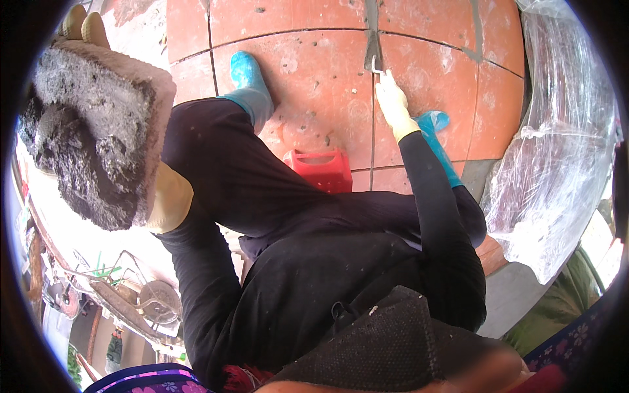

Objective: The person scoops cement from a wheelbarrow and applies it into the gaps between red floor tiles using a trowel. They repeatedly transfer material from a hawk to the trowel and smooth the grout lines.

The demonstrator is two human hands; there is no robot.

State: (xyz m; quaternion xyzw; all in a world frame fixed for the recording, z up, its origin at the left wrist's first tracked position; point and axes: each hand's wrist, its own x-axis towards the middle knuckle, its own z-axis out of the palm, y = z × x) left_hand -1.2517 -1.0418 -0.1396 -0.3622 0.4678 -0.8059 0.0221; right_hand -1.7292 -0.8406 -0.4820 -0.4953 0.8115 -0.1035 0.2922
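Note:
My left hand, in a cream glove, grips from below a flat board heaped with dark grey mortar, held up at my left side. My right hand, gloved the same way, reaches forward and holds a small metal pointing tool. The tool's tip rests on a grey mortar-filled joint between red floor tiles. I am crouched in black clothes and blue rubber boots, one on each side of that joint.
A small red plastic stool sits between my legs. A large bundle wrapped in clear plastic sheet lies along the right. Metal wire items and clutter lie at the lower left.

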